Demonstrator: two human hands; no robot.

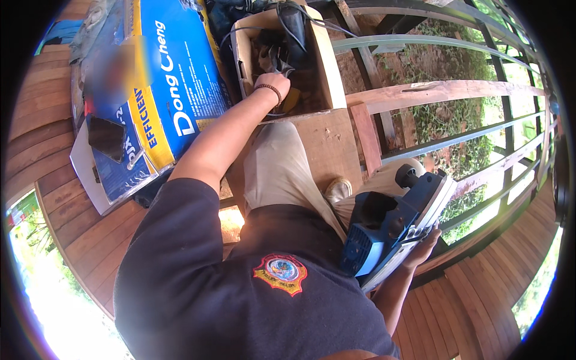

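My left hand (274, 86), with a beaded bracelet at the wrist, reaches into an open wooden box (330, 63). Its fingers are closed at a grey metal piece (287, 70), whose kind I cannot make out. Around the hand in the box lie a black cylindrical tool body (292, 33) with a cord and a small yellow thing (291, 99). At my right side, my right hand (423, 248) grips a blue power tool (367, 240) from its flat underside. That tool looks like an electric planer, tilted on its side, with a black knob and a long pale metal base.
A large blue and yellow cardboard carton (186, 72) stands left of the box, with a dark phone-like slab (107, 138) on it. A plywood board (327, 141) lies by my legs. To the right, open beams (444, 90) span ground and plants; wooden decking (468, 300) curves around.
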